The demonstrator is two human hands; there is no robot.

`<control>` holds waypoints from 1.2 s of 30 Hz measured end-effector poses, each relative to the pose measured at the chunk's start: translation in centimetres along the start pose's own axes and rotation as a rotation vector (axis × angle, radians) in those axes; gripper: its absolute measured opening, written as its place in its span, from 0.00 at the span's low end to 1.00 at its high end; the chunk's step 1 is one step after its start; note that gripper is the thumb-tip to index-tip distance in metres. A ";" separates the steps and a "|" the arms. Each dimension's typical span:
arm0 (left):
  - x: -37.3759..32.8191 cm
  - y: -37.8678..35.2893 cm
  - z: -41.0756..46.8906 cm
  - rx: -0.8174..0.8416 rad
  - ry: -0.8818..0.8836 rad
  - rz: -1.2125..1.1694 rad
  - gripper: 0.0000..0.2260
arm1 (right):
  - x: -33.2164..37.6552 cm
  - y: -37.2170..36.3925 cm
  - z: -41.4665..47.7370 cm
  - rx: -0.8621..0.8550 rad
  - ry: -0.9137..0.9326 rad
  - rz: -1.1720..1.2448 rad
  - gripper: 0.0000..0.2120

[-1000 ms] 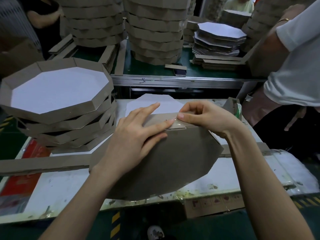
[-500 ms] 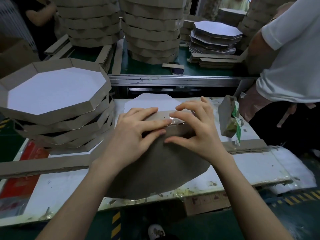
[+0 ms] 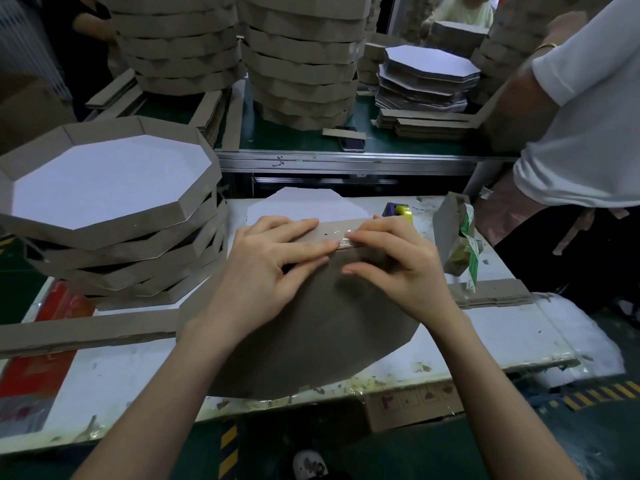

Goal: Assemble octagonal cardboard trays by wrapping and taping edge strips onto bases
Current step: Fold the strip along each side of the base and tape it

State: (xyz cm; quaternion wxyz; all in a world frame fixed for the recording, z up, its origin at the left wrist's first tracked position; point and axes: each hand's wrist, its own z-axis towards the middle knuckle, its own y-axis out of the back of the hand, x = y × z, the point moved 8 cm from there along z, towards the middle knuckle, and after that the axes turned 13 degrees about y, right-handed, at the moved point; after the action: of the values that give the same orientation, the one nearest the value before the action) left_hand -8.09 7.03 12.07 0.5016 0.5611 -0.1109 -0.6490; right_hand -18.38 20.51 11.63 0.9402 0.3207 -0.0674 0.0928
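Observation:
A brown octagonal tray (image 3: pixel 311 334) stands tilted on the white worktable (image 3: pixel 502 334), its underside toward me. Along its top edge runs the edge strip (image 3: pixel 332 228), with a piece of clear tape (image 3: pixel 344 242) across the seam. My left hand (image 3: pixel 273 268) lies flat on the tray, fingers pressing the strip from the left. My right hand (image 3: pixel 394 261) presses the tape from the right with spread fingers. A white octagonal base (image 3: pixel 304 206) lies flat behind the tray.
A stack of finished trays (image 3: pixel 110 216) stands at the left. A long strip (image 3: pixel 86 332) lies under it. A tape roll (image 3: pixel 398 211) and tape dispenser (image 3: pixel 460 237) sit at the right. A person in white (image 3: pixel 581 133) stands far right. Tall tray stacks (image 3: pixel 301 64) fill the back table.
My right hand moved from gripping the top corner to lying over the tray, fingers spread and pressing the tape. The left hand stayed on the strip. The tape roll came into view.

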 end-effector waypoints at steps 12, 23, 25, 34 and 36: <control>-0.6 0.0 -0.1 -0.011 0.036 -0.024 0.12 | -2.5 -0.7 0.8 0.104 -0.446 0.298 0.03; -3.1 -1.2 1.9 -0.043 -0.047 0.243 0.13 | -8.8 1.5 0.1 -0.187 -0.690 0.523 0.10; -2.9 -1.5 2.0 -0.001 -0.038 0.255 0.12 | -13.8 1.9 -2.1 -0.346 -0.866 0.450 0.10; -2.3 -2.5 3.1 0.123 0.036 0.362 0.19 | -29.9 -3.2 -18.3 0.046 -1.627 0.081 0.20; -2.3 -2.7 3.3 0.114 0.012 0.403 0.22 | -30.6 -4.0 -19.7 0.165 -1.665 0.076 0.22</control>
State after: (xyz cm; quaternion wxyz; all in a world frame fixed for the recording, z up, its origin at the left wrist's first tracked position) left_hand -12.64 8.73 12.74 0.5891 0.5591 -0.2544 -0.5250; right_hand -45.96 25.48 -11.91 0.5531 0.3498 -0.7434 -0.1379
